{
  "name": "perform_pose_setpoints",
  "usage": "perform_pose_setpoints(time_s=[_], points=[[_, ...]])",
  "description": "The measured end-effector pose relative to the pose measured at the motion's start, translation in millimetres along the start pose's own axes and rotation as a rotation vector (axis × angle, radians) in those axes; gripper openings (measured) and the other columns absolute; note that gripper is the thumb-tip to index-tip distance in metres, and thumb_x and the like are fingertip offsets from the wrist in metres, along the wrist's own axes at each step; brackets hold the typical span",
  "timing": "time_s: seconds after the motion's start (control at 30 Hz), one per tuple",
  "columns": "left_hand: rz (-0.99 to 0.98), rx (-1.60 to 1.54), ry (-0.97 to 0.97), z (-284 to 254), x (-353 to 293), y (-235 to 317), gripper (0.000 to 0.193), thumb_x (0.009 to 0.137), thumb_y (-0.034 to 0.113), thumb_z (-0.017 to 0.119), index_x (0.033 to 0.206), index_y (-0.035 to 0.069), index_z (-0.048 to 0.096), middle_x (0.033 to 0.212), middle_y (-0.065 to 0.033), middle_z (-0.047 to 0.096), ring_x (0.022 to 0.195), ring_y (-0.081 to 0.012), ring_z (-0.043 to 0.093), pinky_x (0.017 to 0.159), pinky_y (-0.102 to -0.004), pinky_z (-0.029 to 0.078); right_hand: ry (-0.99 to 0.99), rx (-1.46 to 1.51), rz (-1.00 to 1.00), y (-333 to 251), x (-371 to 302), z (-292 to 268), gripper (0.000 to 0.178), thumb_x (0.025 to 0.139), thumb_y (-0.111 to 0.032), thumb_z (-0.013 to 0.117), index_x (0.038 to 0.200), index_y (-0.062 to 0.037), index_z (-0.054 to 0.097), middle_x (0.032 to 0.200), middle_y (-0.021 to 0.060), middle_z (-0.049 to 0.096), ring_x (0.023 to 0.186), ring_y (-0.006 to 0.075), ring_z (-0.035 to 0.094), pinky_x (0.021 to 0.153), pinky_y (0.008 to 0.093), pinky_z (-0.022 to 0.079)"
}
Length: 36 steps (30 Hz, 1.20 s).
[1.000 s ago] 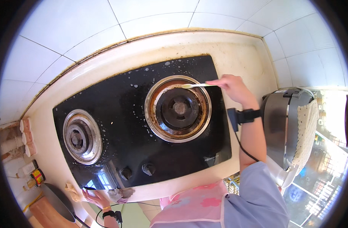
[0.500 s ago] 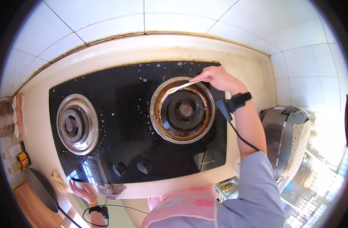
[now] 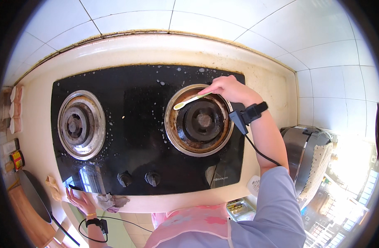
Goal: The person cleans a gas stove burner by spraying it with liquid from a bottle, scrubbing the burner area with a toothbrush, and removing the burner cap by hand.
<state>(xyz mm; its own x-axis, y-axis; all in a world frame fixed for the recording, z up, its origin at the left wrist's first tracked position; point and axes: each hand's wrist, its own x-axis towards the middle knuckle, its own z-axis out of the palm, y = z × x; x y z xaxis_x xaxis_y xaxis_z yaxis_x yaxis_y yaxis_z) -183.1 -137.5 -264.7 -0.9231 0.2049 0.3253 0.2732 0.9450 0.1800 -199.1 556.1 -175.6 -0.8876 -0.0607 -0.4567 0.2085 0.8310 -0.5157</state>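
Note:
My right hand [image 3: 231,89] grips a slim pale green and white toothbrush [image 3: 192,100] by its handle. The brush head rests over the far left part of the browned, wet-looking metal ring around the right burner [image 3: 204,120]. My left hand [image 3: 82,202] lies at the front left edge of the black glass cooktop [image 3: 133,95], fingers spread and holding nothing. Just beyond its fingertips is a small black piece [image 3: 75,187]. A crumpled greyish cloth [image 3: 111,201] hangs over the counter edge beside that hand.
The left burner [image 3: 75,125] has its own metal ring. Two black knobs [image 3: 152,178] sit near the cooktop's front, and whitish drops dot the glass. A dark pan [image 3: 34,192] stands at the left. A grey appliance [image 3: 299,151] with a cloth cover is at the right.
The toothbrush head has shifted left and toward me along the right burner's ring, with my right hand following. My left hand stays at the cooktop's front edge; the whole view has shifted slightly.

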Motion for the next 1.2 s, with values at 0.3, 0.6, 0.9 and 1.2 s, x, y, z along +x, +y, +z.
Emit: perform_pose_setpoints(time_s=[0.3,0.6,0.9,1.2], points=[[0.022,-0.052,0.000,-2.3,4.6,5.3,0.047,0.094,0.027,0.049,0.132,0.001,0.037,0.141,-0.0214,0.034,0.128,-0.0385,0.035,0.106,-0.0521,0.026,0.208,-0.214,0.105,16.0,-37.3,-15.4,0.037,0.085,-0.004,0.057,0.102,-0.0329,0.072,0.075,0.0027,0.062,0.077,0.0214,0.057,0.083,0.0372,0.037],[0.009,-0.034,0.032,4.3,0.2,-1.9,0.049,0.095,0.035,0.048,0.130,0.002,0.040,0.140,-0.0187,0.038,0.130,-0.0373,0.034,0.109,-0.0538,0.022,0.276,-0.116,0.209,31.6,-73.8,-10.0,0.043,0.085,0.000,0.054,0.110,-0.0317,0.069,0.070,0.0064,0.054,0.068,0.0208,0.052,0.070,0.0294,0.043],[0.050,-0.032,0.059,2.3,0.4,-0.3,0.047,0.094,0.030,0.050,0.129,0.001,0.041,0.139,-0.0185,0.039,0.128,-0.0372,0.036,0.107,-0.0515,0.025,0.420,0.095,0.183,33.6,-93.3,39.5,0.048,0.085,0.004,0.049,0.115,-0.0287,0.066,0.081,0.0142,0.062,0.075,0.0244,0.059,0.074,0.0305,0.048],[0.040,-0.072,0.072,1.3,-1.3,-2.4,0.044,0.093,0.026,0.051,0.127,0.000,0.043,0.139,-0.0183,0.040,0.126,-0.0369,0.038,0.106,-0.0502,0.027,0.640,0.120,0.376,-27.6,-148.8,78.3,0.044,0.087,0.001,0.052,0.118,-0.0280,0.064,0.084,0.0138,0.063,0.074,0.0269,0.061,0.071,0.0326,0.048]])
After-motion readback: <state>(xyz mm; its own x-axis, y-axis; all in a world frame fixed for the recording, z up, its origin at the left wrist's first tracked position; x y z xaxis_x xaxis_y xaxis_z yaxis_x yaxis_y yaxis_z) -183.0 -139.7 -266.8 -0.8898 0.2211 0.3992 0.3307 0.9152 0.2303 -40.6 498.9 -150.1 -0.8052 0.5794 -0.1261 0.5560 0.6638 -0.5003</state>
